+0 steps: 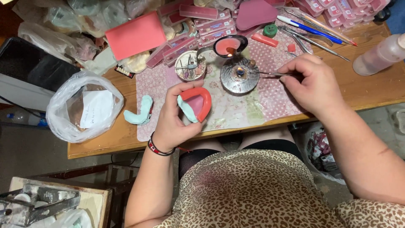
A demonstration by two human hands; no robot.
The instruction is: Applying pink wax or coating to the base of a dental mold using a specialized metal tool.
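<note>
My left hand [173, 122] holds a pale green dental cast topped with a red wax rim [198, 101], tilted up over the patterned mat [236, 109]. My right hand [314, 82] grips a thin metal instrument [270, 74], whose tip reaches into the small flame of a round metal burner [239, 75]. A second pale green cast [141, 112] lies on the desk left of my left hand.
A metal ladle of melted red wax [228, 45] sits behind the burner, beside a round tin of burs [190, 65]. Pink wax sheets [135, 36], boxes, pens and tools [312, 31] crowd the back. A plastic bag [84, 105] lies left, a bottle [379, 55] right.
</note>
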